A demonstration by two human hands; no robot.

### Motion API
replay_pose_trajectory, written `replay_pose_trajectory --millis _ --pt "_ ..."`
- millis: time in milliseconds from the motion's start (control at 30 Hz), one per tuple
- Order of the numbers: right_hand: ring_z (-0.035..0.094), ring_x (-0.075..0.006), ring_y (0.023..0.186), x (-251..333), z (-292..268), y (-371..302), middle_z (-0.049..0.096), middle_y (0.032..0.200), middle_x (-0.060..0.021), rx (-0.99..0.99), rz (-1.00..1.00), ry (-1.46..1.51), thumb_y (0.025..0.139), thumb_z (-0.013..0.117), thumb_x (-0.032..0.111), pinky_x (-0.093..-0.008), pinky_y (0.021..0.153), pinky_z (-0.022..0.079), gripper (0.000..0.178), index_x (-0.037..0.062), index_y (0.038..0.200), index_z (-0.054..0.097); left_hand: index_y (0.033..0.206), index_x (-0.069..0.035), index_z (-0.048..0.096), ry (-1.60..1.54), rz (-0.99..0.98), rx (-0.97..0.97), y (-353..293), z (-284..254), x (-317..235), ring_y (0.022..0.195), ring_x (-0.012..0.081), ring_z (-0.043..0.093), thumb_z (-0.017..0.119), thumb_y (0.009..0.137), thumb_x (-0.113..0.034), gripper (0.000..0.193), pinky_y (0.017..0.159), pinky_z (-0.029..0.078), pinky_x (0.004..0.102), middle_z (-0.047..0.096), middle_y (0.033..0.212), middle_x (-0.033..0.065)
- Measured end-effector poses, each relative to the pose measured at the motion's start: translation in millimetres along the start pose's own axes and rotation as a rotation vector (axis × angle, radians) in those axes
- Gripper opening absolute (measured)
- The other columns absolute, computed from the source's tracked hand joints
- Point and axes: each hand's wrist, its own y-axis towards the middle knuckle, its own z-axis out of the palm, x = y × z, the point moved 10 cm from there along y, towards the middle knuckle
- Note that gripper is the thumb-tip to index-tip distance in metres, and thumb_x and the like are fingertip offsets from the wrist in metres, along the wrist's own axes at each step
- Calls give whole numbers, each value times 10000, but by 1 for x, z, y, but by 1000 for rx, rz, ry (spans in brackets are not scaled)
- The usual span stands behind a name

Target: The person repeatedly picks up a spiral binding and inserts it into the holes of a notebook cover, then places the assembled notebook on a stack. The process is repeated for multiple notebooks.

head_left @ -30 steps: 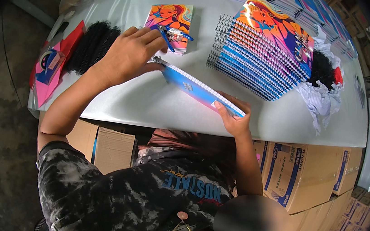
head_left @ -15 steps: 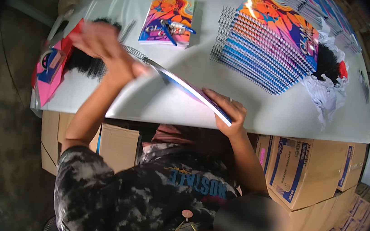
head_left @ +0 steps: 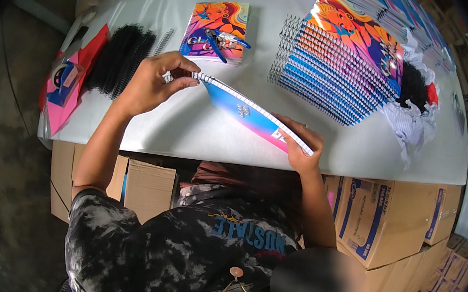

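Observation:
A notebook (head_left: pixel 243 112) with a blue-to-pink cover is held up at a slant over the near part of the table, its hole-punched edge uppermost. My right hand (head_left: pixel 302 145) grips its lower right end, thumb against the cover. At the upper left end my left hand (head_left: pixel 158 78) is closed, thumb and fingers pinching a dark spiral coil (head_left: pixel 196 76) where it meets the punched edge. The coil's far end is hidden in the fingers. Beyond the left hand lies a bundle of black spiral coils (head_left: pixel 118 55).
Blue-handled pliers (head_left: pixel 221 43) rest on a notebook with an illustrated cover (head_left: pixel 217 14). Right of it, spiral-bound notebooks (head_left: pixel 335 71) lie fanned in a stack beside a crumpled striped cloth (head_left: pixel 408 122). A tape roll (head_left: pixel 60 75) sits far left on pink sheets. Cardboard boxes (head_left: pixel 393 216) stand below the table.
My left hand, blurred and raised over the coil bundle before, has come down and right to the notebook's end and closed on the coil. The notebook has tilted, showing more cover.

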Motion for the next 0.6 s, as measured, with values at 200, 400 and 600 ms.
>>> replay_pose_trajectory --millis 200,400,600 --pt "658 -203 866 -2 -3 3 661 994 -157 27 54 22 801 599 -36 -276 751 516 234 -52 1033 622 937 28 560 61 -69 47 3 2 -3 648 125 490 602 856 -116 171 612 439 273 572 784 90" --pt "648 -203 904 -2 -2 6 650 1030 -160 33 61 82 811 589 -43 -270 778 511 238 -51 1047 617 918 5 560 -37 -31 37 7 2 -1 608 142 464 564 892 -235 241 584 410 286 488 648 74" --pt "644 -220 928 1 -1 8 643 1047 -165 63 51 132 811 604 -22 -279 805 504 239 -51 1048 617 753 1 576 -35 -233 191 9 4 13 588 117 458 488 928 -357 408 554 376 251 482 580 38"
